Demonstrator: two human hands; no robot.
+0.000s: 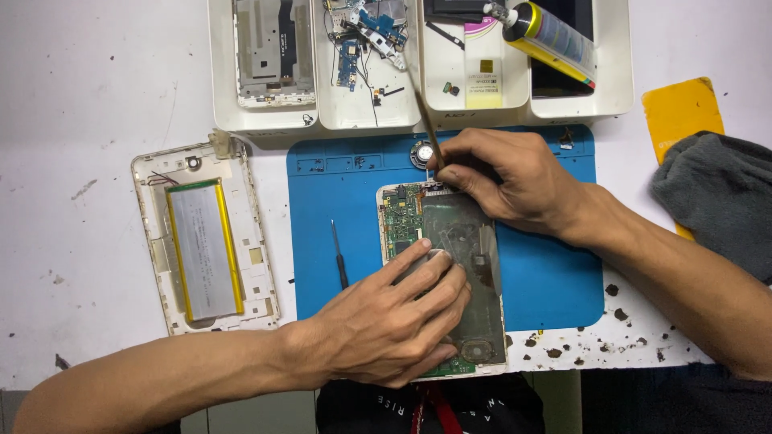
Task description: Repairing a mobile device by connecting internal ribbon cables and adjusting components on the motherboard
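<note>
Roughly, largest first
Mat (338,201): blue work mat on a white bench; opened tablet sits near its middle, lower end hanging off the mat's near edge
Tablet (450,241): back off, lying flat; long axis runs away from the person, top end toward the trays, tipped slightly left; green board down its left side, grey shielded area to the right
Back shell (205,241): off to the left of the mat, well apart, silver battery in it, roughly parallel to the tablet
Trays (338,112): white bins behind the mat, with a frame, small boards, a yellow-and-black bottle
Left hand (394,317): pressed flat, fingers spread, on the tablet's lower half, pinning it; grasps nothing
Right hand (507,181): pinched shut on a thin tool, at the tablet's top edge
Tool (426,120): slim brownish stick, tip hidden under the fingers at the top edge, shaft leaning back toward the trays
Screwdriver (339,255): small, black, loose on the mat left of the tablet, untouched
Doing it well (judgement): keep the left palm's weight steady so the tablet cannot slide; work the tip shallow and along the edge, not down into the board; short strokes, light wrist
</note>
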